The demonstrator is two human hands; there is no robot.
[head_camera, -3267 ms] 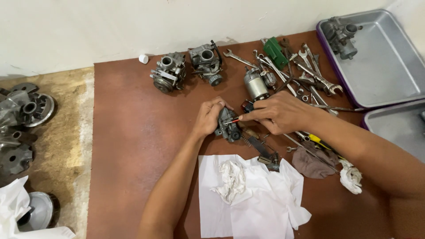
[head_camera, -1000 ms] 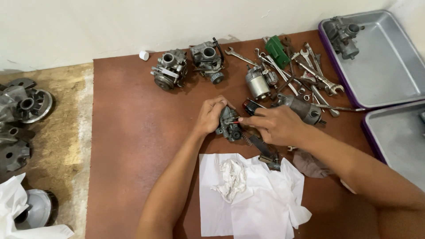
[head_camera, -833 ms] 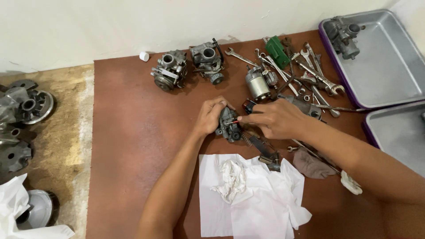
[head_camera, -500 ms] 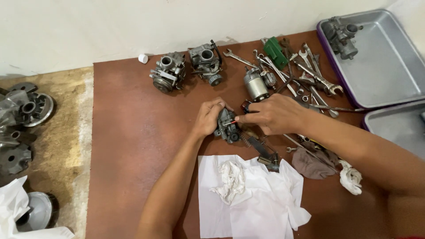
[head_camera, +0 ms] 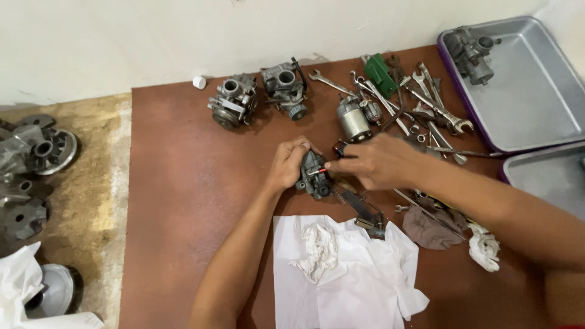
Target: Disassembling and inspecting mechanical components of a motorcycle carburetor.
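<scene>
— What's different from a second ago?

— The right hand (head_camera: 381,161) had dropped lower and nearer, over the dark tool lying by the white cloth (head_camera: 347,268). Now it's back up at the small carburetor (head_camera: 314,175), with a thin red-tipped tool (head_camera: 317,172) pinched in its fingertips and pointed into the carburetor's body.

— And the carburetor itself?

— It hasn't shifted. It sits on the brown mat (head_camera: 183,183), just above the cloth, between both hands. So the work on that part looks resumed rather than finished.

— How are the hands set?

— The left hand (head_camera: 289,163) curls round the carburetor's left side, its grip clamped on the casting, forearm running down toward the camera. The right arm comes in from the lower right, wrist low, thumb and fingers closed together on the tool.

— Anything close by?

— Two larger carburetors (head_camera: 259,97) farther up the mat, a spread of wrenches (head_camera: 426,103), and a metal tray (head_camera: 524,91) at the right.
</scene>
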